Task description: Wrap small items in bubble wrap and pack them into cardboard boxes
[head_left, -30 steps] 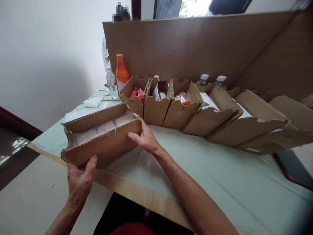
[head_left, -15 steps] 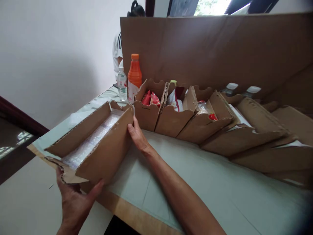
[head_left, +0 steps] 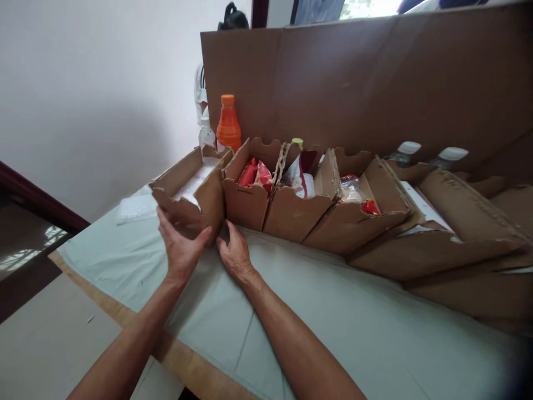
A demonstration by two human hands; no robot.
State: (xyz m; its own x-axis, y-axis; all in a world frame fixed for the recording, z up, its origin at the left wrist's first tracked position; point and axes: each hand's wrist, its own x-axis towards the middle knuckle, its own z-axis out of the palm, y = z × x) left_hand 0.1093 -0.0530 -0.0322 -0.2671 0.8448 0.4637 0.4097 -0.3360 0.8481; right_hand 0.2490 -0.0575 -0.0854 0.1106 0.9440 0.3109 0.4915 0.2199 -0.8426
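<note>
An open cardboard box with clear bubble wrap inside stands at the left end of a row of similar boxes. My left hand is closed on its front, the thumb across the lower front face and the fingers at the left side. At the lower right front corner, my right hand holds the same box, low against the cloth. Its fingertips are partly hidden beside the neighbouring box, which has red packets in it.
More boxes with packets run rightward along a tall cardboard panel. An orange bottle and a clear bottle stand behind the held box. Folded bubble wrap lies on the pale green tablecloth. Behind the panel is another person.
The cardboard box has moved away from me, from the table's front edge to the row's left end. Both hands moved with it, and my right hand slid down to its lower corner.
</note>
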